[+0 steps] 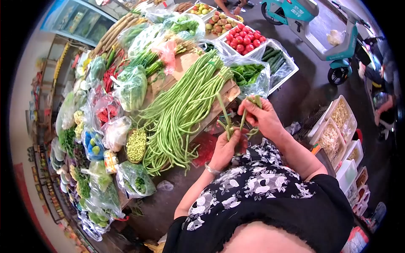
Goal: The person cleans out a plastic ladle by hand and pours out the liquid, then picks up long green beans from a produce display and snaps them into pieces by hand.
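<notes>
Both my hands are in front of my body, close together, just right of a large pile of long green beans (181,105) on the stall table. My left hand (227,147), with a bracelet at the wrist, is closed on a few green bean pieces that stick up past the fingers. Slightly higher and to the right, my right hand (260,114) pinches green bean stalks between thumb and fingers. One stalk runs down from it toward my left hand. Beside the pile's lower left stands a basket of small green beans (136,145).
Bagged vegetables (131,87) crowd the stall's left side. Boxes of tomatoes (244,40) and cucumbers (274,59) stand ahead. Trays of sprouts (330,141) are at the right. A teal scooter (303,12) is parked at the upper right. Another person's hands (230,10) show at the top.
</notes>
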`<move>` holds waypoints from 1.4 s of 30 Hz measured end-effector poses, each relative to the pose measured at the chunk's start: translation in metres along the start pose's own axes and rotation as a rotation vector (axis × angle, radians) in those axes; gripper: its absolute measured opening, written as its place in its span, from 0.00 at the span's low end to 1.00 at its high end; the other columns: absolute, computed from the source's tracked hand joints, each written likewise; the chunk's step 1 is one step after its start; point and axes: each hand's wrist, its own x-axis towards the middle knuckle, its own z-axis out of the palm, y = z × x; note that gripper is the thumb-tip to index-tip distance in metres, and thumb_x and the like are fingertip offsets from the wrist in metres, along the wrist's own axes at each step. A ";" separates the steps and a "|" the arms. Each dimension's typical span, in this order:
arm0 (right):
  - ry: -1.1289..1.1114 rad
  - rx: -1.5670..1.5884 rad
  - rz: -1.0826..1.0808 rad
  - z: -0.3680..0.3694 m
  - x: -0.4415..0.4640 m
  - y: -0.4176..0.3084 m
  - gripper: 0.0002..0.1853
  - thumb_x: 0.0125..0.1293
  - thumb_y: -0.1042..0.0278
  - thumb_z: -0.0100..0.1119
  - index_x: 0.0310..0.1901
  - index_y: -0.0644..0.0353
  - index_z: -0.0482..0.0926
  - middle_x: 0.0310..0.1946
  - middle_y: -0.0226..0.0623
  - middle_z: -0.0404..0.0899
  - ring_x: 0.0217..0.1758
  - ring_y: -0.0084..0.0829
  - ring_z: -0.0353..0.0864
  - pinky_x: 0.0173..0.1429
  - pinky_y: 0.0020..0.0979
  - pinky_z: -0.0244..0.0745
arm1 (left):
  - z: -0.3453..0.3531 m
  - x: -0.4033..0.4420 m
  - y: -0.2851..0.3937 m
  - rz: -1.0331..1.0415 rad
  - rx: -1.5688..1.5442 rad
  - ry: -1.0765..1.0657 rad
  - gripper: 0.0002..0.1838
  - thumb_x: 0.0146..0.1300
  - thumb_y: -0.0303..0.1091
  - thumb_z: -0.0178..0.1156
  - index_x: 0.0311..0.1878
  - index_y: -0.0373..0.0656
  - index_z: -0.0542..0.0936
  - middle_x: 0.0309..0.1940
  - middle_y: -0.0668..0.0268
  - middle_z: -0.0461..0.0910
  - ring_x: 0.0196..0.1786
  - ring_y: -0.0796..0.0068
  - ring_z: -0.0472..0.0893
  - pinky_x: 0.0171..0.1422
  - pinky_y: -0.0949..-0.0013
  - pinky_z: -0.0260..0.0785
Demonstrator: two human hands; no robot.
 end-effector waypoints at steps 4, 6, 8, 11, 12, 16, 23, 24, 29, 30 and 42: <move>0.010 0.069 -0.013 -0.002 0.006 -0.001 0.12 0.73 0.61 0.56 0.47 0.60 0.80 0.28 0.24 0.75 0.19 0.10 0.63 0.23 0.13 0.55 | -0.007 0.002 -0.007 -0.033 0.007 -0.058 0.16 0.76 0.42 0.50 0.49 0.38 0.77 0.26 0.67 0.78 0.26 0.82 0.76 0.29 0.78 0.68; -0.038 0.058 0.050 0.002 0.007 -0.004 0.12 0.72 0.60 0.57 0.48 0.59 0.81 0.28 0.23 0.75 0.20 0.09 0.63 0.23 0.13 0.55 | -0.010 0.005 -0.011 -0.042 0.085 -0.114 0.15 0.76 0.41 0.50 0.48 0.38 0.77 0.26 0.68 0.78 0.25 0.82 0.75 0.28 0.78 0.67; -0.110 -0.004 0.113 0.002 0.009 -0.003 0.14 0.69 0.58 0.62 0.50 0.58 0.81 0.27 0.20 0.74 0.21 0.09 0.63 0.24 0.14 0.55 | -0.008 0.004 -0.011 -0.088 0.118 -0.143 0.15 0.76 0.41 0.50 0.45 0.38 0.78 0.23 0.70 0.76 0.23 0.84 0.74 0.25 0.78 0.66; -0.060 -0.022 0.093 -0.002 0.012 0.011 0.14 0.68 0.57 0.63 0.48 0.57 0.82 0.27 0.19 0.73 0.22 0.09 0.62 0.24 0.15 0.54 | -0.008 0.005 -0.010 -0.090 0.099 -0.139 0.14 0.76 0.40 0.50 0.44 0.39 0.78 0.22 0.70 0.76 0.21 0.84 0.72 0.24 0.79 0.64; -0.029 -0.013 0.091 0.000 0.010 0.005 0.09 0.69 0.59 0.62 0.39 0.57 0.80 0.26 0.20 0.73 0.21 0.08 0.62 0.23 0.15 0.53 | -0.010 0.005 -0.010 -0.092 0.097 -0.137 0.14 0.76 0.40 0.50 0.44 0.39 0.78 0.22 0.70 0.76 0.21 0.84 0.72 0.24 0.79 0.64; 0.037 0.194 0.079 -0.014 0.011 0.016 0.12 0.74 0.57 0.54 0.37 0.56 0.78 0.26 0.24 0.71 0.21 0.13 0.62 0.24 0.17 0.54 | -0.016 0.006 -0.011 -0.075 -0.175 0.064 0.12 0.74 0.40 0.52 0.44 0.41 0.77 0.22 0.69 0.75 0.21 0.82 0.71 0.24 0.80 0.61; -0.035 0.201 -0.160 -0.022 0.013 0.027 0.17 0.77 0.54 0.45 0.34 0.56 0.72 0.32 0.29 0.73 0.27 0.21 0.66 0.30 0.24 0.61 | -0.029 0.013 -0.024 -0.057 -0.288 0.013 0.13 0.74 0.40 0.53 0.48 0.40 0.76 0.31 0.63 0.81 0.27 0.76 0.79 0.30 0.76 0.70; -0.049 0.296 -0.111 -0.020 0.010 0.021 0.18 0.77 0.54 0.44 0.32 0.56 0.70 0.29 0.30 0.73 0.25 0.24 0.66 0.30 0.25 0.63 | -0.027 0.012 -0.023 -0.057 -0.289 0.014 0.13 0.74 0.40 0.53 0.48 0.40 0.76 0.31 0.63 0.81 0.27 0.76 0.79 0.30 0.76 0.70; -0.323 0.559 0.094 -0.031 -0.004 -0.001 0.13 0.74 0.57 0.53 0.33 0.56 0.72 0.23 0.26 0.71 0.24 0.20 0.70 0.30 0.23 0.66 | -0.013 0.013 -0.021 -0.003 -0.179 0.088 0.14 0.75 0.39 0.50 0.47 0.35 0.76 0.37 0.56 0.83 0.39 0.64 0.85 0.42 0.65 0.78; -0.172 0.141 0.051 -0.025 -0.009 -0.008 0.10 0.70 0.61 0.58 0.35 0.57 0.74 0.25 0.25 0.73 0.27 0.17 0.70 0.31 0.21 0.65 | -0.015 0.014 -0.022 -0.003 -0.179 0.084 0.14 0.75 0.39 0.50 0.47 0.35 0.76 0.37 0.56 0.83 0.39 0.64 0.85 0.42 0.65 0.78; -0.171 -0.585 -0.155 -0.005 -0.017 0.031 0.09 0.66 0.66 0.64 0.36 0.65 0.80 0.26 0.28 0.78 0.33 0.14 0.73 0.38 0.25 0.72 | -0.009 0.002 -0.030 -0.071 0.111 0.211 0.04 0.73 0.31 0.53 0.41 0.44 0.76 0.25 0.78 0.72 0.24 0.88 0.68 0.25 0.81 0.56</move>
